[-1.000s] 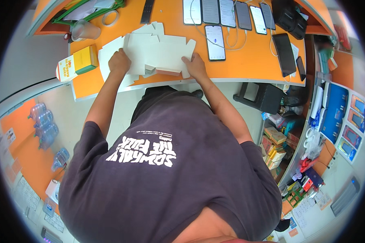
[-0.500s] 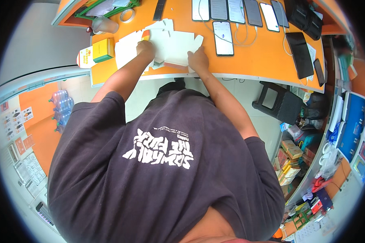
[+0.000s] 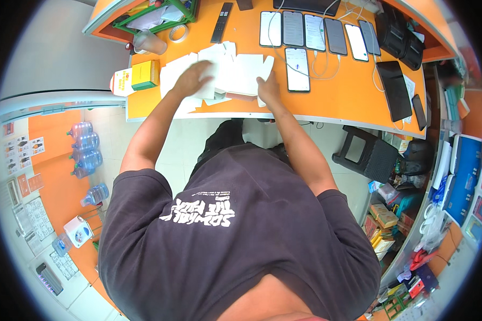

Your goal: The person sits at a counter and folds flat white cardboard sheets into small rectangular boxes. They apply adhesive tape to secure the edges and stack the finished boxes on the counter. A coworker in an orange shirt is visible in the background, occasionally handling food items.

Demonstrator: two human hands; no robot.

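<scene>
White unfolded card pieces [image 3: 249, 67] lie in a loose spread at the front of the orange table, several overlapping. My left hand [image 3: 194, 79] hovers over the left part of the spread, its fingers apart and a little blurred, with nothing visible in it. At the right edge of the spread, my right hand [image 3: 269, 90] grips the border of a white card piece, thumb on the near side. Its other fingers are partly hidden. A reddish-brown edge [image 3: 242, 97] shows under the white pieces close to the table's front.
A yellow box [image 3: 145, 75] and a white-and-yellow packet [image 3: 122, 82] stand at the left. Behind are a tape roll [image 3: 179, 33], a plastic cup [image 3: 151, 43] and a black remote [image 3: 221, 23]. Several phones [image 3: 298, 69] with cables lie right. A black stool [image 3: 367, 153] stands below.
My left hand has let go of a small orange-and-white item and lifted off the pieces, fingers spreading. The right hand stays at the right edge. The view has shifted, so the table appears lower.
</scene>
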